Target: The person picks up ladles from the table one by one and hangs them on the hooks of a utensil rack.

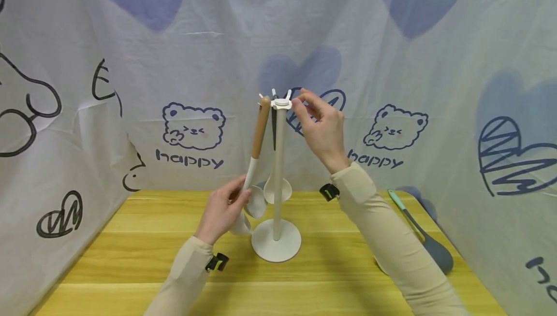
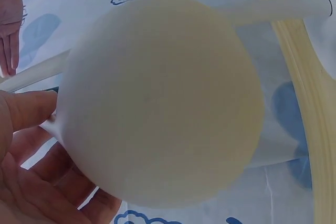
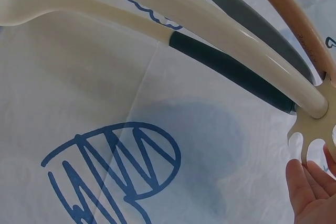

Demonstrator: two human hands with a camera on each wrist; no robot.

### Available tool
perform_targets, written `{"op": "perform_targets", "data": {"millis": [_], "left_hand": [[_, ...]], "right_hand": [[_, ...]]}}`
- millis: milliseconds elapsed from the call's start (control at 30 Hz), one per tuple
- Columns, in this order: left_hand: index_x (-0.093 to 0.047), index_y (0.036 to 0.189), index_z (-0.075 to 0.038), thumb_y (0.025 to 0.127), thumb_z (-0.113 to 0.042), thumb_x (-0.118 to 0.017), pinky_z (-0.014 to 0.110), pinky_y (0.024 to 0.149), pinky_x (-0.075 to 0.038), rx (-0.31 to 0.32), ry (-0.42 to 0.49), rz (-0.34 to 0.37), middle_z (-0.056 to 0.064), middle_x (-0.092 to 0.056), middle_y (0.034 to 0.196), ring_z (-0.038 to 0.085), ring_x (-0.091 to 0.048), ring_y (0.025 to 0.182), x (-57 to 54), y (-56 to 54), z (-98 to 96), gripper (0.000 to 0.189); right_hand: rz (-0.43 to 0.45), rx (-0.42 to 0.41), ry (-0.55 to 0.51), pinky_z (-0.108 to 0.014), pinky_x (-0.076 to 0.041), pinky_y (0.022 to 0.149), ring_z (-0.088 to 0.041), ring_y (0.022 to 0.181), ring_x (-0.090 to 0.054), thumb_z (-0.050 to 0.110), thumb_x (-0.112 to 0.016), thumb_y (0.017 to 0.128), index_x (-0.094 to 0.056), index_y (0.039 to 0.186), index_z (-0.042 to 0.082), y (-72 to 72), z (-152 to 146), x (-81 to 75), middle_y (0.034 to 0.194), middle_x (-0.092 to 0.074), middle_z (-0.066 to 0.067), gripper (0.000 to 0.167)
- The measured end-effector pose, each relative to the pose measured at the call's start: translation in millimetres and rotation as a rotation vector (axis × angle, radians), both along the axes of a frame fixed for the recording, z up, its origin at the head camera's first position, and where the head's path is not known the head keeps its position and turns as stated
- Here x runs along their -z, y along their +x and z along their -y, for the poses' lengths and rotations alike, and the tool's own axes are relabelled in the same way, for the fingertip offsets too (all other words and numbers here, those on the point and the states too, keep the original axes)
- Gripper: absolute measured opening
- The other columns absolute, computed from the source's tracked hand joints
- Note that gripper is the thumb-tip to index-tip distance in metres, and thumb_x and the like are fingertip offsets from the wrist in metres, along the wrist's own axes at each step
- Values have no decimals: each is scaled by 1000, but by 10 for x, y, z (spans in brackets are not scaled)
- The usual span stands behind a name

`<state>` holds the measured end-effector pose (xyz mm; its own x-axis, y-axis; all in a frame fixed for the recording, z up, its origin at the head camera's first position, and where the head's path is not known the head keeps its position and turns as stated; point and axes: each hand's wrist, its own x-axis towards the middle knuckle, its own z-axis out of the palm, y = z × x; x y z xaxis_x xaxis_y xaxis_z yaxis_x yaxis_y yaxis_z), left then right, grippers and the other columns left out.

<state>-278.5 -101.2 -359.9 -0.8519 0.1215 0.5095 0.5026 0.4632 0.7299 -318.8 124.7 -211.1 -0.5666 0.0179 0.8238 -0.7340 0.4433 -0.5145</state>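
A white utensil stand (image 1: 279, 171) rises from a round base, with a hooked top (image 1: 282, 104). My left hand (image 1: 224, 209) pinches the white neck of a ladle (image 1: 261, 127) with a brown handle. The handle's end is up at one of the stand's hooks. In the left wrist view the ladle's round bowl (image 2: 163, 103) fills the middle, beside my thumb and fingers. My right hand (image 1: 322, 125) is raised to the stand's top; in the right wrist view its thumb and fingers (image 3: 302, 184) pinch a hook prong.
Behind the brown handle, a grey-handled utensil (image 3: 262, 32) and a dark green-handled one (image 3: 226, 69) hang from the stand. To the right, a dark grey utensil (image 1: 438, 254) with a turquoise handle lies on the yellow wood-grain table (image 1: 143, 243). A printed cloth (image 1: 278, 16) surrounds the table.
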Motion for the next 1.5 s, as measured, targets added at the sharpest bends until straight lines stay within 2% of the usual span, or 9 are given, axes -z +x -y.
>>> {"op": "perform_targets", "data": {"millis": [267,633,867,1067,1267,1500], "left_hand": [[-57,137,-12,96,-16,-64,33,70,-62,29,4,8,14,-74,96,23,-71,84,41,-30,-83,42],[-62,130,-11,96,-18,-64,34,71,-61,54,30,32,17,-73,93,23,-70,80,49,17,-127,34],[-65,124,-11,97,-20,-63,32,69,-61,51,6,-6,13,-73,90,16,-68,77,62,54,-163,29],[-65,122,-12,97,-19,-64,35,71,-62,56,13,-32,10,-74,93,17,-71,79,87,53,-188,27],[-64,127,-12,96,-20,-64,39,77,-61,54,17,-28,11,-74,99,24,-72,89,86,47,-199,31],[-62,129,-10,96,-20,-64,41,80,-61,45,14,-26,12,-74,104,27,-72,95,74,45,-209,35]], "right_hand": [[14,-6,3,-21,-53,95,-14,121,-62,37,-60,98,-71,100,10,0,-15,2,135,-63,-5,29],[17,2,13,-21,-53,95,-15,119,-63,37,-60,98,-71,100,11,2,-19,-13,135,-63,-5,28],[20,4,16,-21,-52,96,-15,123,-60,36,-60,98,-71,100,11,7,-24,-14,135,-63,-5,28],[11,-8,13,-20,-52,95,-14,121,-62,36,-60,98,-71,100,10,0,-30,-12,134,-63,-5,28],[16,-32,-3,-19,-52,95,-12,122,-61,34,-59,99,-71,110,9,6,-30,2,137,-61,-4,30],[-2,-57,0,-29,-52,100,-11,127,-56,30,-56,100,-66,125,8,9,-27,42,141,-58,-3,35]]}}
